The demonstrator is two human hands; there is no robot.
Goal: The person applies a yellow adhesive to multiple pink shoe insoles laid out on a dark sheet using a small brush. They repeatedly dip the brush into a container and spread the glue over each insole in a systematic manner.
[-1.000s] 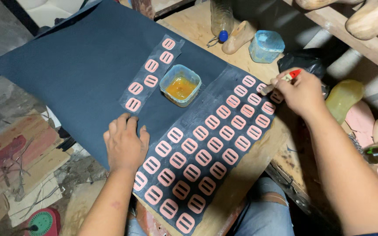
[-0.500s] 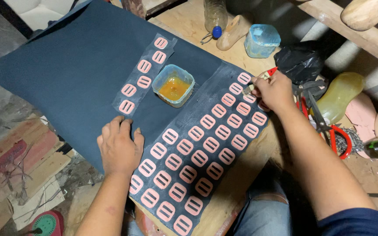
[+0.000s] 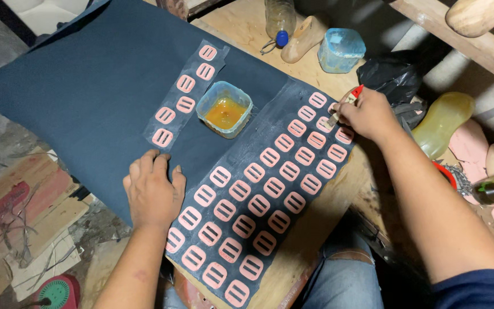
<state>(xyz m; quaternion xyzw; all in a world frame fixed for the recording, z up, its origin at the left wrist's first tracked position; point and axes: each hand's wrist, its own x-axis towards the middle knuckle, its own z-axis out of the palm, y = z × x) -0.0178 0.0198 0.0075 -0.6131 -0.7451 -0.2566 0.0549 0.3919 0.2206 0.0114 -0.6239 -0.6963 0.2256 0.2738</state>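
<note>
Brush at the far pink pieces

My right hand (image 3: 367, 114) has shifted its gripped brush (image 3: 345, 103) inward; left hand (image 3: 154, 191) stays flat, holding nothing (glue tub (image 3: 224, 109) unmoved).

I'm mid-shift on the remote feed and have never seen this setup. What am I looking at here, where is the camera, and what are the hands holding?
There is no machine here: these are a person's two bare hands, filmed by one camera worn on the head and looking down. The left hand lies flat on a large dark blue sheet spread over a wooden table. On the sheet are rows of small pink slotted pieces, and a short strip with more of them. Between them stands a small clear tub of amber liquid. The right hand grips a small brush with a red handle, its tip at the far pink pieces. A lidded blue tub and a plastic bottle stand behind.
</note>
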